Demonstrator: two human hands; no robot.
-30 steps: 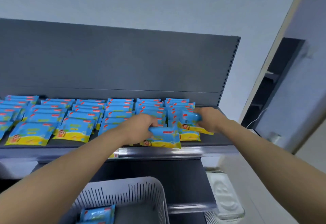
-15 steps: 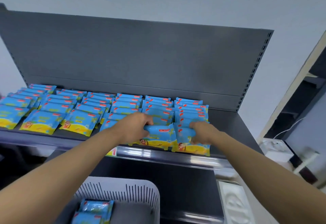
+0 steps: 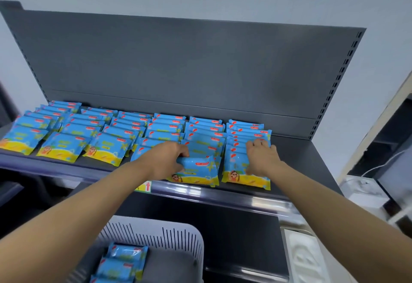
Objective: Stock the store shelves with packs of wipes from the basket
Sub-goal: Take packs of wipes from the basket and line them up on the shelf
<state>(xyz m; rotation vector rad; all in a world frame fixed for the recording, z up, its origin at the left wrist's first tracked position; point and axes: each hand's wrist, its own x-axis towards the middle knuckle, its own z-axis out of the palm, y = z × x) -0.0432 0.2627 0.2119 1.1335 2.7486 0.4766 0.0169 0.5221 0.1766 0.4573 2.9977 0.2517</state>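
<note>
Rows of blue and yellow wipe packs (image 3: 107, 146) lie overlapping on the dark grey shelf (image 3: 298, 162). My left hand (image 3: 167, 160) grips the left end of the front pack (image 3: 198, 171) in the second row from the right. My right hand (image 3: 260, 155) rests with straight fingers on the packs of the rightmost row, above its front pack (image 3: 243, 178). Below, the grey slotted basket (image 3: 169, 236) holds a few more wipe packs (image 3: 124, 260).
The shelf's back panel (image 3: 178, 64) rises behind the rows. To the right of the last row the shelf surface is bare. A price rail with a small yellow tag (image 3: 145, 185) runs along the front edge. A white moulded tray (image 3: 305, 256) sits at the lower right.
The camera turned left and down. My right hand set its pack at the front of the rightmost row and opened, its fingers sliding up onto the row. My left hand keeps its pack.
</note>
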